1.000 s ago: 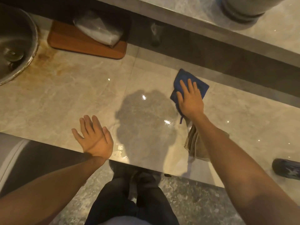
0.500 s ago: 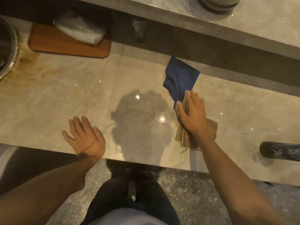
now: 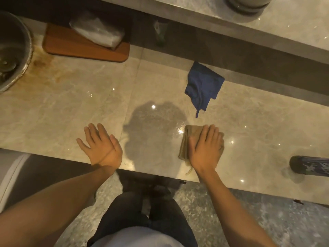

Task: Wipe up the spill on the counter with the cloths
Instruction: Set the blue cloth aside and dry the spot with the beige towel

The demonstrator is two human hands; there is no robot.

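A: What is hidden or cut off?

B: The sink (image 3: 12, 50) at far left is cut by the edge; only part of its metal bowl shows. A dark bottle (image 3: 309, 165) lies at the right edge, its far end out of frame. A round base (image 3: 247, 5) on the upper ledge is cropped at the top. The clear bag (image 3: 97, 31) on the wooden board (image 3: 85, 49) is blurred, so I can't tell its contents. A small dark thing against the back wall is too dim to make out.

A: And the surface?

B: A glossy beige stone counter (image 3: 71, 97), with a rusty stain beside the sink and bright light specks. A dark patch in the middle reads as the person's shadow; wet glints sit at its right rim and near the front edge, so the spill's extent is hard to judge. Behind the counter rises a dark wall with a higher stone ledge. Below is speckled grey floor.

A: The cloths?

B: The tan cloth (image 3: 191, 139) is folded, near the front edge, right of the shadow. Its long axis runs front to back, tilted slightly right at the far end. The right hand (image 3: 206, 148) lies flat on it, fingers spread and pointing away, pressing rather than clutching, and covers its right half. The blue cloth (image 3: 203, 84) lies rumpled further back, near the wall, apart from the tan one, with a thin tail pointing toward the front.

A: The left hand?

B: The left hand (image 3: 101, 147) is open and empty, palm down at the front edge, left of the shadow.
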